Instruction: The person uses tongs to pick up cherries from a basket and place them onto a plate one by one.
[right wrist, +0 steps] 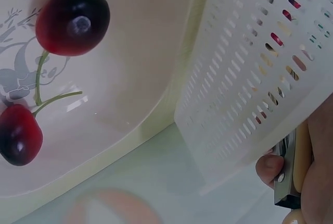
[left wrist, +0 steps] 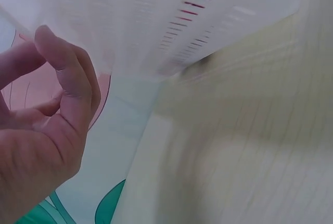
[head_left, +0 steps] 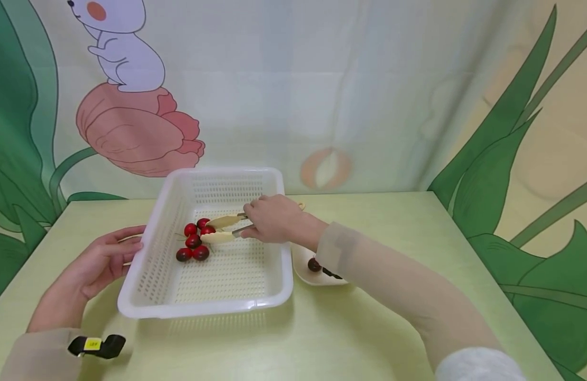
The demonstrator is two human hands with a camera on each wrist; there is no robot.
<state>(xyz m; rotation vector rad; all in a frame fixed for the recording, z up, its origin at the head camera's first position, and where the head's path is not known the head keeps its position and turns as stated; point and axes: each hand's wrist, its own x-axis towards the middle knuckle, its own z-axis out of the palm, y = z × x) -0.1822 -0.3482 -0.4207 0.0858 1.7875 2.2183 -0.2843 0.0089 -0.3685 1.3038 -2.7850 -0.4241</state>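
The right hand [head_left: 274, 218] grips a pair of tongs [head_left: 218, 237], whose tips stand apart at the cherries [head_left: 200, 253] in the left part of the white plastic basket [head_left: 208, 309], while the left hand [head_left: 110, 254], fingers loosely bent, is against its left side. The step seems to be picking one cherry; next, I think, the tips must press together gently, perhaps for carrying it to the plate [head_left: 302, 267] at right.
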